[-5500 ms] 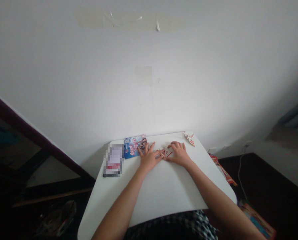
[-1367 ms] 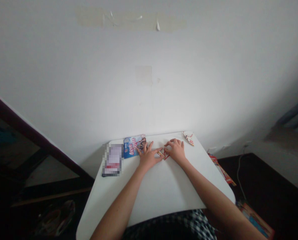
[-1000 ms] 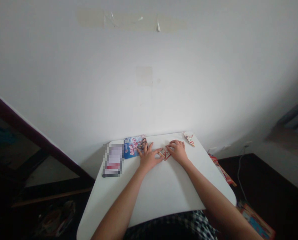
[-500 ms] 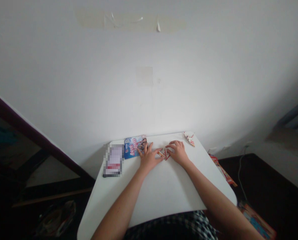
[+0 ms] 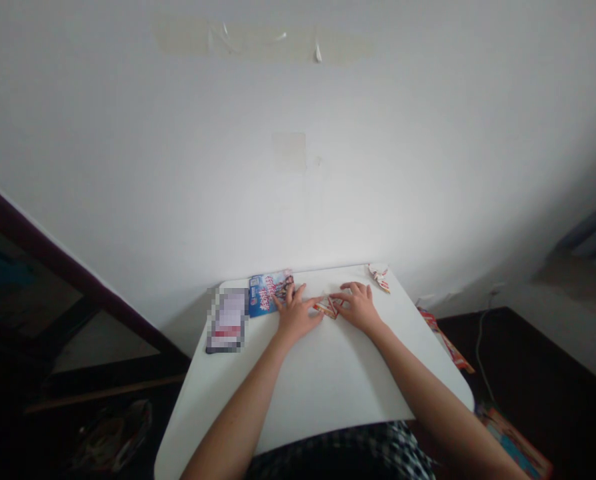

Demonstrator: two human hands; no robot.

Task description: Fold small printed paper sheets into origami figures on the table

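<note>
A small folded piece of paper (image 5: 328, 308), white with red and yellow print, lies on the white table between my hands. My left hand (image 5: 297, 315) holds its left corner between thumb and forefinger; the other fingers spread away towards a blue booklet. At the paper's right side is my right hand (image 5: 361, 309), its forefinger and thumb on a folded flap. Part of the paper is covered by these fingers. Another folded paper piece (image 5: 379, 277), also white with red and yellow, sits at the table's far right corner.
The blue booklet (image 5: 263, 297) with pink lettering lies left of my left hand. Beside it is a blurred-out phone-shaped object (image 5: 228, 320). A wall (image 5: 298, 220) stands right behind the table (image 5: 323, 387). Printed papers (image 5: 515, 443) lie low on the right, near a cable (image 5: 479, 347).
The folded paper has turned slightly and its lower edge shows more. My left thumb has shifted a little left; my right fingers have moved slightly over the paper's right flap.
</note>
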